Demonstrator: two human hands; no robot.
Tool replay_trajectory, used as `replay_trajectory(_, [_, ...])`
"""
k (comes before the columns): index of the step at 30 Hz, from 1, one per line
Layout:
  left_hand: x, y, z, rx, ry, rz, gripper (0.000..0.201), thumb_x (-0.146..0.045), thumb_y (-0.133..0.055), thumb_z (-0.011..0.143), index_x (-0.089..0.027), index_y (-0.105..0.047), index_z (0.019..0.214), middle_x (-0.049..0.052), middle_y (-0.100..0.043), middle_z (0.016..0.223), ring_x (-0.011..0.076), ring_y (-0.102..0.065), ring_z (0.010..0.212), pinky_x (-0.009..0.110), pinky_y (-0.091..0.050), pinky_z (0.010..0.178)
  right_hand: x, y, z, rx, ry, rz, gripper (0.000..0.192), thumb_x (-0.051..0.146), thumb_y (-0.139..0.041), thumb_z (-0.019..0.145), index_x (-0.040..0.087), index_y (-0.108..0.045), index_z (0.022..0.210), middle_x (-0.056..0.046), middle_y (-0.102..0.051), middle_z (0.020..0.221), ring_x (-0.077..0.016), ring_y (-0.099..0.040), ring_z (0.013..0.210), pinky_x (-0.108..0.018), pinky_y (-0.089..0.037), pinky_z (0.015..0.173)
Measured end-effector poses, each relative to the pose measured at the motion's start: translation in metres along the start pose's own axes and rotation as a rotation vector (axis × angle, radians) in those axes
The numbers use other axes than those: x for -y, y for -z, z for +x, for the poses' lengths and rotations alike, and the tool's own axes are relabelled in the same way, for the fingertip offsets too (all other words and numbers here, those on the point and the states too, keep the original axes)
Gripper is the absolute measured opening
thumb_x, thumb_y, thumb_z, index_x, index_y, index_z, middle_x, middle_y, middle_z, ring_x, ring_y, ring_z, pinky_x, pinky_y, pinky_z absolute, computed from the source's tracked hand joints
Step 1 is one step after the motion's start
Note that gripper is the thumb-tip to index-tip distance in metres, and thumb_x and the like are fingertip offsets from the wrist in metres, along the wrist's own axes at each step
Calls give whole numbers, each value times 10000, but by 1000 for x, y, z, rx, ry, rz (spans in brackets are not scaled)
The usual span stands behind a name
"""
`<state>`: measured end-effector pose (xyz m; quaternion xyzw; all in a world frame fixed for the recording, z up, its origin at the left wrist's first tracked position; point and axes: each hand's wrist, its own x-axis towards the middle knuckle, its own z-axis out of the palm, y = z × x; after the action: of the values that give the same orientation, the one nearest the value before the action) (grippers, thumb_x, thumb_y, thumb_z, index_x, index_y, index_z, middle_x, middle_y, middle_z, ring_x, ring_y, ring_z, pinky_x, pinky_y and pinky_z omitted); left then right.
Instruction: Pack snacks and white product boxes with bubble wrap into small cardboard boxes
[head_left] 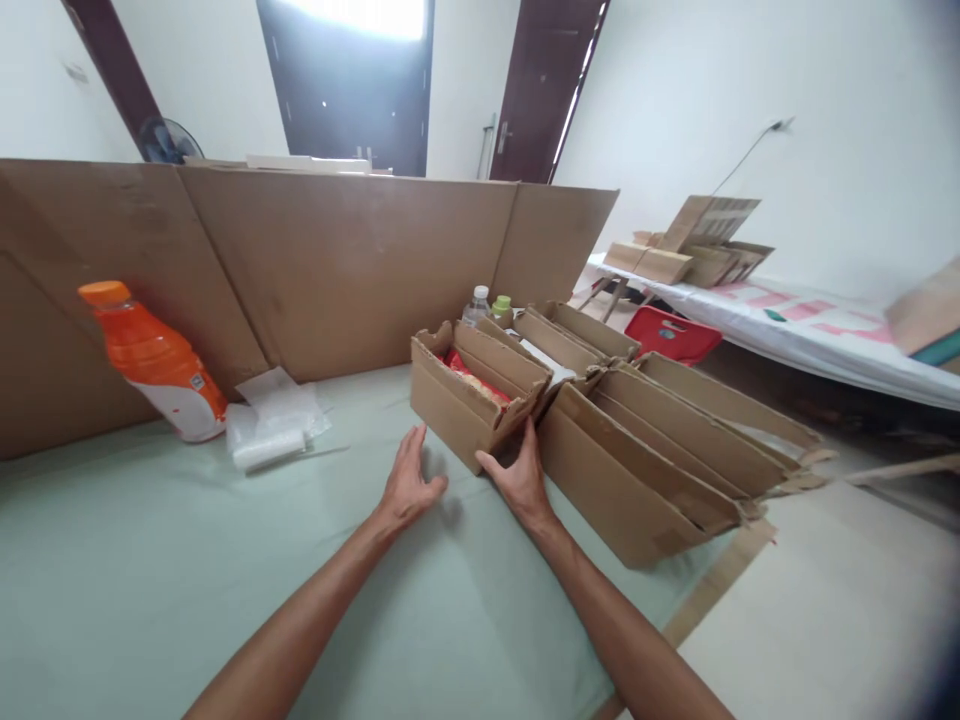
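Pale green table surface [150, 600], cardboard wall [337, 270] standing along its far edge. On it: tilted orange drink bottle [154, 365], clear plastic bags [274, 420], small open cardboard box [472, 395], larger flattened cardboard boxes [660, 450] just beside.

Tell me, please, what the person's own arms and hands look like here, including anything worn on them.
Both forearms are bare as far as the picture shows: no sleeves, gloves, watch, bracelets or rings can be seen. The left hand and the right hand are bare too, with slim fingers. The arms are lean and enter from the bottom edge of the picture.
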<state>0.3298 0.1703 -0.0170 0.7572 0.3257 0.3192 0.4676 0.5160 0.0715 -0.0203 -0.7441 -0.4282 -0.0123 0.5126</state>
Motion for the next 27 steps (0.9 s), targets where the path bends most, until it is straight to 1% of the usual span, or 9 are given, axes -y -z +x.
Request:
replay_trajectory(2, [0,-16,22,27,-21,1,961,-287,-645,654,-93,-290,1525,220,-281,1602,339,-241,1506,490,-212,1235,-15,2,2,-20,12,-155,961,570,-651,803,41,-285,1517,-289,-335,1546,-396,-312,1452,-584,-310,1161])
replay_trajectory(4, [2,-30,34,57,-44,8,961,-309,-647,665,-86,-282,1526,222,-326,1582,342,-296,1484,491,-227,1230,-26,3,-4,17,51,-240,812,515,-583,862,50,-357,1489,-277,-425,1491,-392,-392,1404,-578,-355,1129])
replay_trajectory(9, [9,-59,44,116,-94,32,967,-303,-651,684,-96,-248,1538,213,-342,1583,335,-335,1465,473,-250,1223,-31,7,-17,185,93,-341,663,372,-561,879,103,-425,1470,-221,-568,1388,-360,-537,1283,-533,-447,1033])
replay_trajectory(12, [14,-64,52,131,-106,68,961,-283,-636,704,-109,-216,1551,205,-343,1587,334,-350,1457,481,-272,1212,-18,14,-16,310,50,-451,530,317,-566,871,104,-562,1356,-223,-626,1317,-368,-580,1217,-532,-458,983])
replay_trajectory(16, [15,-58,47,168,-134,184,849,-225,-602,707,-110,-345,1507,193,-450,1526,359,-382,1430,528,-262,1207,0,21,-15,442,111,-462,305,280,-538,905,189,-696,1149,-131,-694,1230,-306,-627,1119,-472,-455,951])
replay_trajectory(18, [10,-52,29,203,-163,256,758,-204,-598,710,-86,-454,1445,213,-479,1500,382,-353,1444,540,-230,1214,4,20,-15,462,151,-457,278,260,-546,901,187,-706,1115,-116,-709,1198,-293,-631,1098,-447,-450,937])
replay_trajectory(21, [-2,-39,-17,251,-198,343,598,-227,-616,753,-116,-586,1340,210,-493,1494,394,-350,1448,560,-180,1221,0,15,-14,460,220,-482,263,248,-546,883,187,-716,1074,-113,-714,1187,-298,-628,1091,-437,-451,907])
replay_trajectory(24, [-10,-25,-75,314,-284,481,541,-346,-581,865,-175,-549,1377,180,-449,1540,375,-361,1449,588,-184,1210,-13,9,-11,434,310,-487,289,291,-502,884,187,-725,1037,-114,-725,1153,-301,-644,1040,-443,-469,874])
replay_trajectory(27, [-7,-16,-132,369,-413,640,547,-444,-483,950,-176,-480,1427,180,-421,1559,357,-359,1453,581,-240,1194,-30,4,-6,383,393,-502,376,382,-434,898,190,-732,1026,-125,-731,1128,-320,-660,985,-459,-491,835])
